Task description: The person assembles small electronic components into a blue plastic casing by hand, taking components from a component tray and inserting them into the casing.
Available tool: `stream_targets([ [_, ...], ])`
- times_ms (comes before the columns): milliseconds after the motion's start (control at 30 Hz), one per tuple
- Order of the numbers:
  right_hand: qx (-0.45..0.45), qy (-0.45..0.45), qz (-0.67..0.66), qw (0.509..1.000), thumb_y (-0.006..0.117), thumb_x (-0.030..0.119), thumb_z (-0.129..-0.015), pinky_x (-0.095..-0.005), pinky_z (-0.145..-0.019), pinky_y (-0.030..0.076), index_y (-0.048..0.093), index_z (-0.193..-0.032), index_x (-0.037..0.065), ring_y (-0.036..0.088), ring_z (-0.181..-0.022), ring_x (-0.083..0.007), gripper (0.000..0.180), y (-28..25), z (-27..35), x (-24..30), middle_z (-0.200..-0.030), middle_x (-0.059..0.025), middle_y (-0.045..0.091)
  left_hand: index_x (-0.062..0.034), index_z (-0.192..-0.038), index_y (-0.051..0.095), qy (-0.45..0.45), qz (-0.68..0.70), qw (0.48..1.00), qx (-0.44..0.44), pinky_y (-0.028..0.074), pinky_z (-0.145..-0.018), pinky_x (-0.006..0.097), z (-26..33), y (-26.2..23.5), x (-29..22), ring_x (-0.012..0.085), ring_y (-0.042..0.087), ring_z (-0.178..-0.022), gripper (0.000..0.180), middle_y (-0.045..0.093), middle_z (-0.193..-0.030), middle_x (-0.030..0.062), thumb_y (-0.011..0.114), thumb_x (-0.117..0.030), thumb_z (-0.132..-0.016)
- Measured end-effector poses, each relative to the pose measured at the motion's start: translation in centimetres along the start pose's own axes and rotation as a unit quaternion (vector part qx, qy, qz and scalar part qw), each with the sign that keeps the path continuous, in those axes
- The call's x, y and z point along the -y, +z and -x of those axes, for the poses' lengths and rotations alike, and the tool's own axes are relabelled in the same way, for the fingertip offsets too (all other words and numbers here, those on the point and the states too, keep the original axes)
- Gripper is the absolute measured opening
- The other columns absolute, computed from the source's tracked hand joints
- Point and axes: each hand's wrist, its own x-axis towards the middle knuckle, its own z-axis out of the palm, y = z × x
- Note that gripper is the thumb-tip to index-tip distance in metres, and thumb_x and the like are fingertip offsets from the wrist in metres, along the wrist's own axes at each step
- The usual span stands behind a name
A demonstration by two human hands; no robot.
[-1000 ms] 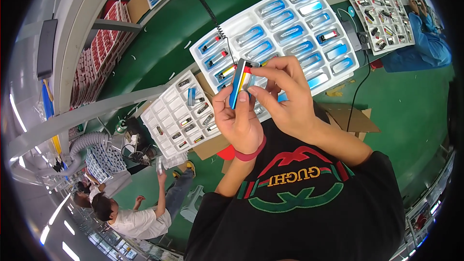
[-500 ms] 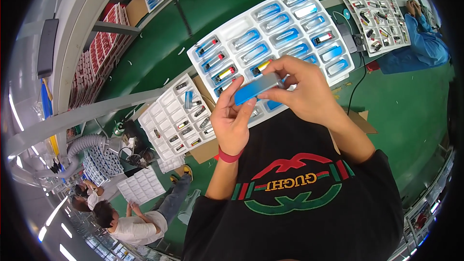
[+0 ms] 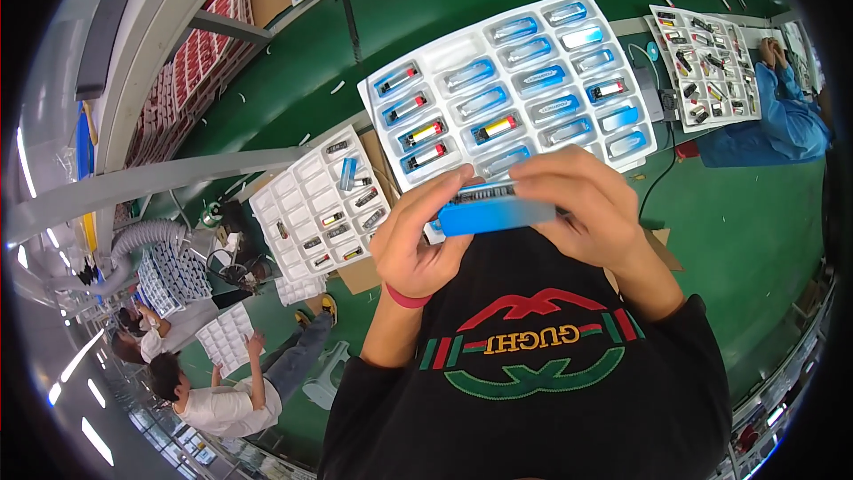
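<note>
Green floor (image 3: 729, 231) spread right of the right hand (image 3: 577, 204), a large white tray (image 3: 447, 52) of blue shells (image 3: 539, 78) lay just beyond both hands, and a smaller white tray (image 3: 314, 185) sat left of the left hand (image 3: 416, 240); both hands gripped a blue casing (image 3: 498, 218) between them, one at each end, dark parts (image 3: 484, 196) showing along its far edge

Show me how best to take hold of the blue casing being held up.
Probably pinch the blue casing by its ends, from left and right, as the left grip and right grip do: it is long, narrow, lies crosswise, and dark parts show along its far edge.
</note>
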Motion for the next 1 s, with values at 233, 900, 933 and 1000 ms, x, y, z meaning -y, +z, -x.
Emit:
stream_targets([
  [233, -0.033, -0.100, 0.031, 0.994, 0.074, -0.003, -0.065, -0.0286, -0.055, 0.051, 0.060, -0.095, -0.002, 0.064, -0.070, -0.0247, 0.033, -0.2, 0.2, 1.1, -0.095, -0.0183, 0.065, 0.0063, -0.106, 0.061, 0.058, -0.010, 0.998, 0.019, 0.055, -0.067, 0.028, -0.9, -1.4, -0.3, 0.0256, 0.069, -0.080, 0.034, 0.068, -0.096, 0.0191, 0.073, -0.007, -0.077],
  [900, -0.009, -0.093, 0.110, 0.990, 0.066, 0.001, -0.065, -0.0278, -0.048, 0.048, 0.060, -0.097, -0.005, 0.060, -0.061, -0.0204, 0.034, 0.1, 1.0, 0.7, -0.087, -0.0142, 0.062, -0.0002, -0.082, 0.060, 0.128, -0.138, 0.975, 0.121, 0.043, -0.044, 0.029, -2.1, -2.0, 0.4, 0.0223, 0.056, -0.049, 0.024, 0.054, -0.062, 0.0077, 0.071, -0.012, -0.065],
  [933, 0.013, -0.094, 0.104, 0.990, 0.070, 0.001, -0.064, -0.0273, -0.048, 0.048, 0.060, -0.098, -0.005, 0.061, -0.062, -0.0216, 0.036, -0.2, 0.8, 0.9, -0.088, -0.0157, 0.063, -0.0004, -0.083, 0.060, 0.133, -0.123, 0.976, 0.124, 0.043, -0.044, 0.029, -2.5, -2.0, 0.4, 0.0217, 0.056, -0.050, 0.023, 0.055, -0.063, 0.0072, 0.070, -0.012, -0.066],
  [1000, 0.036, -0.093, 0.099, 0.990, 0.074, 0.002, -0.063, -0.0268, -0.049, 0.048, 0.060, -0.099, -0.004, 0.063, -0.063, -0.0228, 0.039, -0.5, 0.6, 1.0, -0.090, -0.0172, 0.064, -0.0007, -0.083, 0.061, 0.138, -0.108, 0.976, 0.127, 0.043, -0.044, 0.029, -3.0, -2.2, 0.1, 0.0211, 0.056, -0.050, 0.022, 0.055, -0.064, 0.0066, 0.070, -0.012, -0.067],
])
